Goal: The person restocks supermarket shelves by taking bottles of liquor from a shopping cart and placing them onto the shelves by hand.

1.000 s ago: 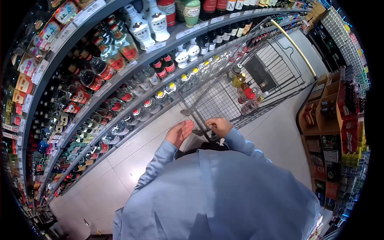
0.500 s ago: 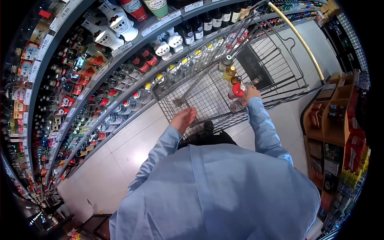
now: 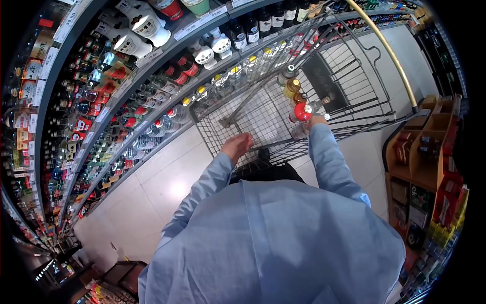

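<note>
My right hand [image 3: 317, 120] is closed around the neck of a clear glass bottle [image 3: 299, 132] at the cart's near right side; a white cap shows beyond the hand, and the fingers are partly hidden. Close beside it stands a bottle with a red top [image 3: 302, 112]. In the same row are a brown bottle [image 3: 299, 98], an amber bottle [image 3: 291, 88], a dark-capped bottle [image 3: 287, 74] and another clear bottle [image 3: 320, 103]. My left hand [image 3: 237, 147] hovers over the near edge of the wire shopping cart [image 3: 238, 112], fingers extended, holding nothing.
Curved shelves of bottles run along the left, with white ceramic bottles [image 3: 147, 25] and dark wine bottles [image 3: 252, 29] on the upper tiers. The cart's yellowish handle [image 3: 387, 48] is at upper right. A wooden display rack [image 3: 412, 157] stands right, over a pale tiled floor [image 3: 167, 187].
My left hand has shifted slightly right. My right hand has dropped a little lower beside the red-topped bottle. The cart and shelves sit slightly differently in view.
</note>
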`<state>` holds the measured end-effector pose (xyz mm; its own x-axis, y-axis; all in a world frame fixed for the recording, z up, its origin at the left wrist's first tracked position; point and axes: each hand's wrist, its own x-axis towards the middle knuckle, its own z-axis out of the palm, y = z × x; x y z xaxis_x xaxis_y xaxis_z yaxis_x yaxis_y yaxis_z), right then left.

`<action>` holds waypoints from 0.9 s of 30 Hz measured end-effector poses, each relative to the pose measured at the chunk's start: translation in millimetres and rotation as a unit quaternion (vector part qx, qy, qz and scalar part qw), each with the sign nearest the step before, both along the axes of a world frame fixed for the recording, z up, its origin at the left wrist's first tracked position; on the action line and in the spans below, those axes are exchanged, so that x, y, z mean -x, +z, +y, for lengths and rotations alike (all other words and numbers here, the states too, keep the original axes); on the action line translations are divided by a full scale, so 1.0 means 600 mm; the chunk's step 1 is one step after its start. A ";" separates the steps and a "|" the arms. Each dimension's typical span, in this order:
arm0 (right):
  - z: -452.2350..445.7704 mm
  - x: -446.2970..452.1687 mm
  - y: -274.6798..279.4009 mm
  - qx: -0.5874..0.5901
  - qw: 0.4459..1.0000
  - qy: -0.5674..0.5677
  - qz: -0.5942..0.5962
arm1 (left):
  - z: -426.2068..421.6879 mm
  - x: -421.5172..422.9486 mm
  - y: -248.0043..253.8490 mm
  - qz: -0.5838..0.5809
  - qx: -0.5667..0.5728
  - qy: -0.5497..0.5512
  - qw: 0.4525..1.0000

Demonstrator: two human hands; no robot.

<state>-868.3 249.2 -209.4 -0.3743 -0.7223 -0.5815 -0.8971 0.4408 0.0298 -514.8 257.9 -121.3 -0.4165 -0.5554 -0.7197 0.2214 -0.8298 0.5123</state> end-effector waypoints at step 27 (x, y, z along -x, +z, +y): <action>-0.134 -0.336 0.490 0.284 0.591 -0.156 -0.739 | 0.019 -0.064 0.268 -0.012 0.398 -0.077 0.914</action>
